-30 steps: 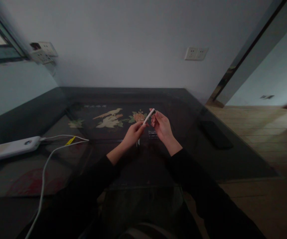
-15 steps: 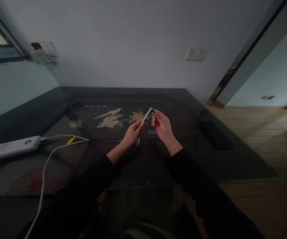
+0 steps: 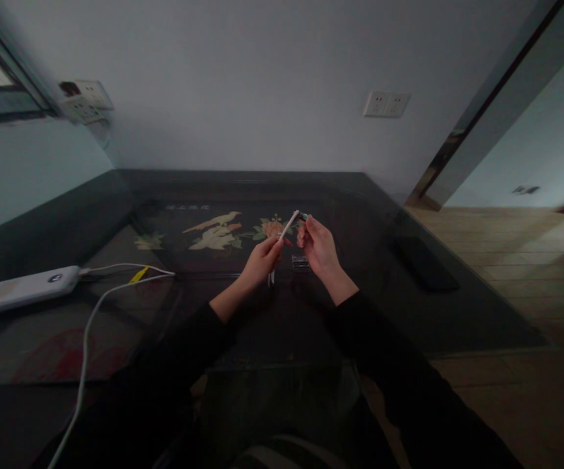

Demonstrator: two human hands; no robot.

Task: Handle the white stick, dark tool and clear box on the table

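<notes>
While a slim, straight white strip slants up and rightward from the left hand, whose thumb and forefinger pinch its lower part, its top end meets a small, dark, green-tinted piece pinched between thumb and curled forefinger of the right hand; thin white ends show just below the left fingers, their link to the strip hidden; a small, clear-looking rectangular case lies below the right fingertips, beside that palm; beyond the left fingers, a pale bird-and-flower picture decorates the dark, glossy table; well right of the right fingers lies a flat black rectangular object; far left of the left fingers rests a white, rounded oblong device, joined to a white cable with a yellow tag.
</notes>
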